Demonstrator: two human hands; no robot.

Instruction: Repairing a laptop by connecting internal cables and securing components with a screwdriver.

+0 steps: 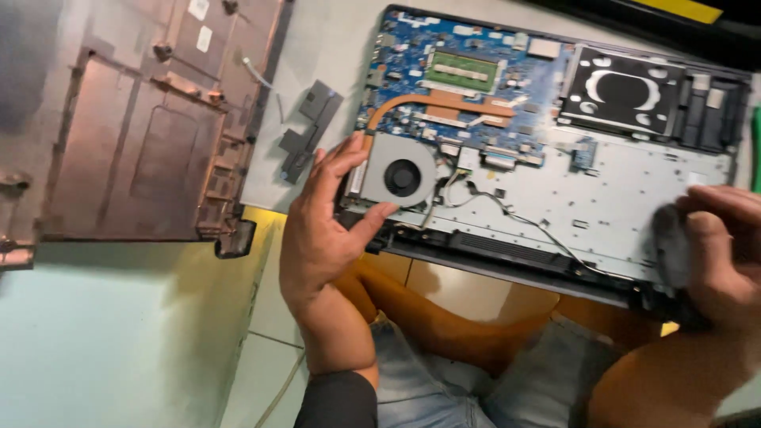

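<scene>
Denim shorts point(444, 380) and my bare knees fill the bottom of the view, and the opened laptop point(618, 190) rests across them, its near edge just above my thighs. My left hand point(321, 230) sits at the laptop's near left corner: fingers spread and loosely open, thumb tip touching the rim of the round grey cooling fan point(400, 178), fingertips resting by the fan's left side. It grips nothing; it only steadies that corner. My right hand point(713, 254) is at the laptop's near right corner, fingers curled around something dark and soft-looking point(670, 242), pressed against the pale metal plate there. It is too blurred for me to tell what it is.

From the fan a copper heat pipe point(444, 103) curves up across the blue circuit board point(412, 71), where a green memory module point(464, 71) lies. A thin black wire point(515, 214) trails from beside the fan along the plate toward the near edge. At the far right corner sits the black empty drive bay point(622, 91).

Left of the laptop, on the pale surface point(119, 341), lies the removed brownish bottom cover point(143, 127), inner side up. Between cover and laptop lies a small dark plastic piece point(309, 127).
</scene>
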